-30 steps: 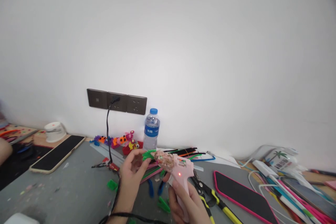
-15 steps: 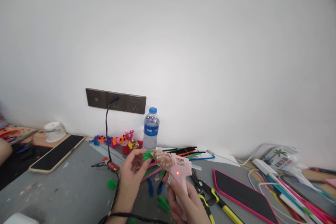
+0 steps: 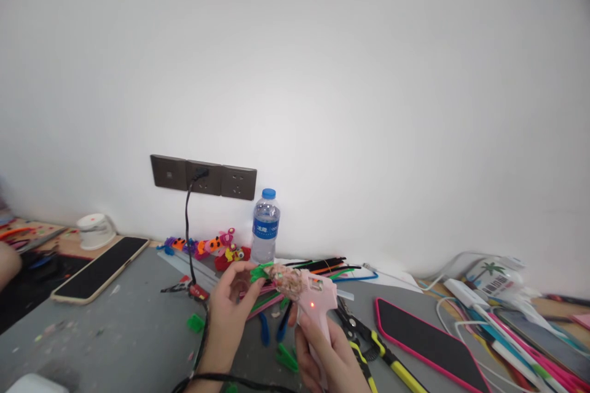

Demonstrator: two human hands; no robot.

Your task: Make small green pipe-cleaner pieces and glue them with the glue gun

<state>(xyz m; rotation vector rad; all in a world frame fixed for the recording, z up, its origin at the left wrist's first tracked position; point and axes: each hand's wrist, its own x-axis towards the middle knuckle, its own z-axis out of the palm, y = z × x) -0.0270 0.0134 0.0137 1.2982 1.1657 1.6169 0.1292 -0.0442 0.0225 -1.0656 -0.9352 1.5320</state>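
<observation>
My left hand pinches a small fuzzy green piece between thumb and fingers. My right hand is wrapped round the handle of a pale pink glue gun, whose small red light is lit. The gun's front end is crusted with brownish-pink residue and points left, its tip at or very near the green piece; exact contact cannot be made out. Below the hands on the grey mat lie another green piece and blue-handled pliers. A further green piece lies left of my left wrist.
A water bottle stands by the wall near colourful fuzzy figures. Pipe cleaners lie behind the gun. Yellow-black pliers and a pink-edged phone are right. A black cord hangs left. Another person's hand shows far left.
</observation>
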